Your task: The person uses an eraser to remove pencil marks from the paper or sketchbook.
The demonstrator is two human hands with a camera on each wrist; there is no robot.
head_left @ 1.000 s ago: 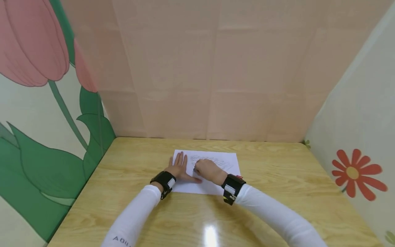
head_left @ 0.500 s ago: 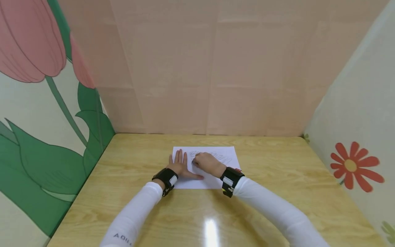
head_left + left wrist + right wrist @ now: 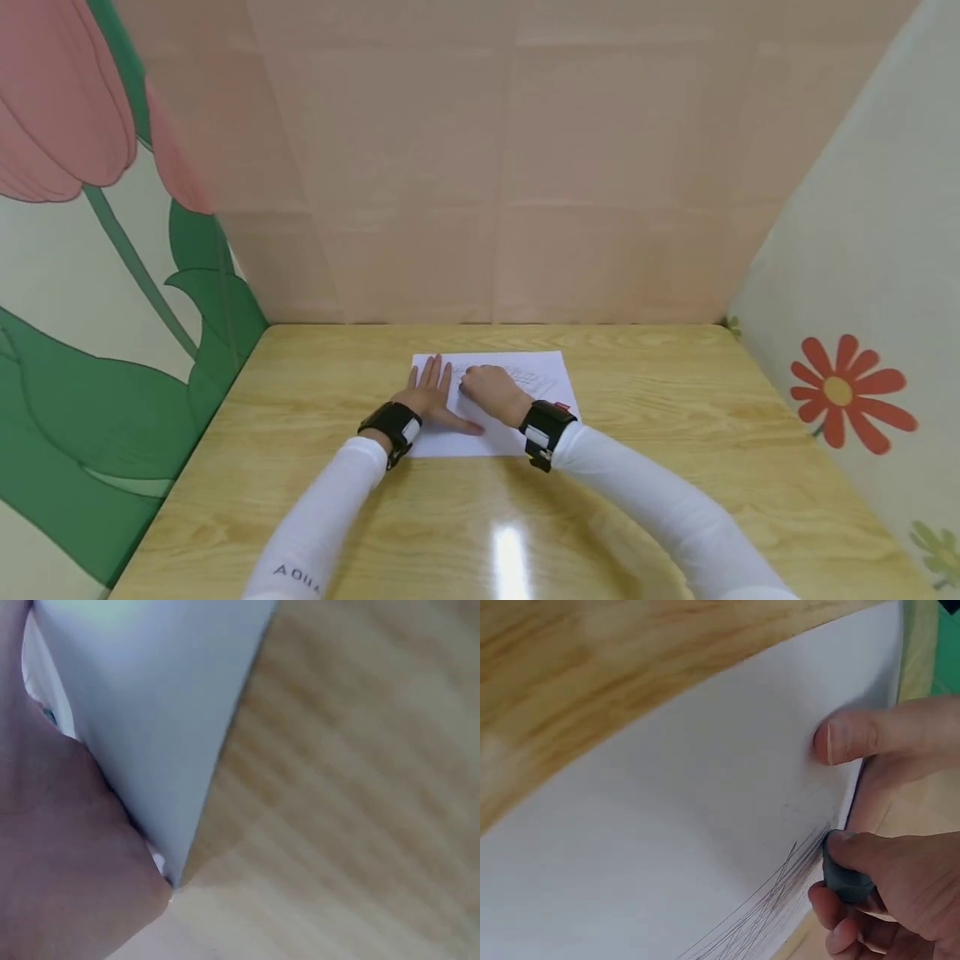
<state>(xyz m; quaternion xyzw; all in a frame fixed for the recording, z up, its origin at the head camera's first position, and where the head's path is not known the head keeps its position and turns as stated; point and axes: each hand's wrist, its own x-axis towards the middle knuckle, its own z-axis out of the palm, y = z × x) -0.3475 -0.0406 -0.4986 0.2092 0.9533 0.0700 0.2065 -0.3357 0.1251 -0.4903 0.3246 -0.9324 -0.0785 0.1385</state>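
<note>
Right hand (image 3: pixel 492 392) now slightly nearer the far edge of the sheet (image 3: pixel 480 446) than 1.0 s ago; left hand (image 3: pixel 432 404) still splayed flat on the sheet's left part, gripping nothing. Right wrist cam shows what head cam hides: right thumb and curled fingers pinching a blue-grey block (image 3: pixel 844 879) at the sheet's scribbled lines (image 3: pixel 772 896).

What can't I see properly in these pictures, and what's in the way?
- Head view: the bluish-grey lump is hidden, or nearly so, by the right hand.
- Head view: the left hand covers part of the paper, so I can't tell about marks underneath.
- Left wrist view: the left edge cuts off part of the left hand.
- Right wrist view: the scribbled lines run off the bottom edge.
</note>
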